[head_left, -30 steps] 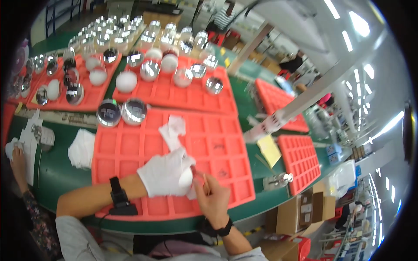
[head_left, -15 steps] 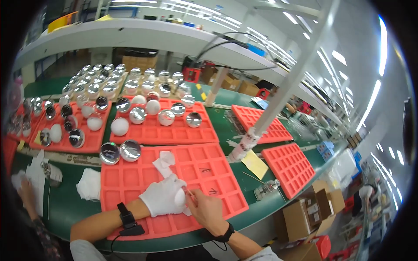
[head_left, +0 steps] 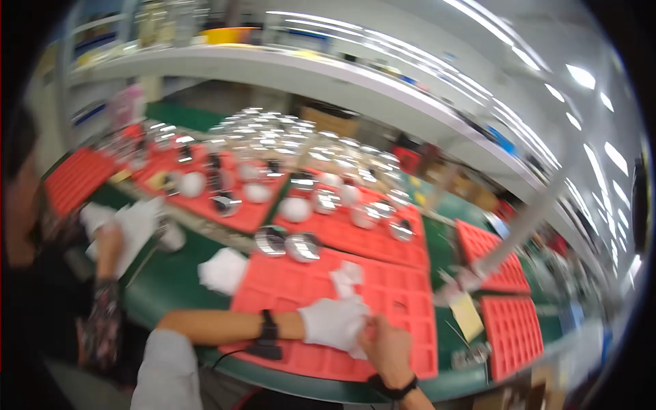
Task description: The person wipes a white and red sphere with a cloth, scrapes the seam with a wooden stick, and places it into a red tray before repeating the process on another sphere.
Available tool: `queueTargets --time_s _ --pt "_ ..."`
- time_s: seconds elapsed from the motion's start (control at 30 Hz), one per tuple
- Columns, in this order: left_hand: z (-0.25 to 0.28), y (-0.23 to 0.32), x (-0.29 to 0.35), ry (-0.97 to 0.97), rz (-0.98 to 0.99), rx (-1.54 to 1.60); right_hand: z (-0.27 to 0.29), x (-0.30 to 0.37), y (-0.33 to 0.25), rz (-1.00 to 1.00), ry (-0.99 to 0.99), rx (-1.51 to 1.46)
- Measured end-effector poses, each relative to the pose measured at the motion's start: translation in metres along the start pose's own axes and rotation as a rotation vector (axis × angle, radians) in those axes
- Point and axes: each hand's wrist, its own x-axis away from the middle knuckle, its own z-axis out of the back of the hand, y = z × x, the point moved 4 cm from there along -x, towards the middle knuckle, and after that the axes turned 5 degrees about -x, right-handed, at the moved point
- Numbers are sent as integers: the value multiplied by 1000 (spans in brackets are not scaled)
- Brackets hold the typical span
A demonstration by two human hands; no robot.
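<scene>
My left hand (head_left: 335,324), in a white glove, is curled above the near red tray (head_left: 273,283). Motion blur hides what it holds; half a second ago a rounded white piece showed in its fingers. My bare right hand (head_left: 387,348) is closed in a pinch against the gloved fingers, and whatever is in it is too smeared to name. Crumpled white tissue (head_left: 346,275) lies on the tray just beyond the glove. Two shiny silver globes (head_left: 271,240) sit at the tray's far left corner.
A white cloth (head_left: 224,270) lies left of the tray. Farther red trays hold silver and white globes (head_left: 296,210). At right are a yellow note (head_left: 466,317), a slanting post (head_left: 526,222) and a red tray (head_left: 512,335). A co-worker's hand (head_left: 109,240) is over white paper at left.
The view has swung left, so everything appears farther right and blurred, and more of the co-worker shows. My hands stay together over the near tray.
</scene>
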Motion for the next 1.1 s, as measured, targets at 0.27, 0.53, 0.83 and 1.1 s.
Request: queueTargets --time_s 0.27,0.53,0.83,1.1 --pt "-10 -10 5 156 88 86 19 -19 -2 -129 -135 -46" --pt "-19 -16 1 280 -62 156 -26 -87 96 32 -22 -448" --pt "-64 -39 -32 519 -344 99 -69 -60 155 -255 -466 -973" --pt "-52 -26 -18 601 -486 146 -63 -67 116 -301 -391 -1104"
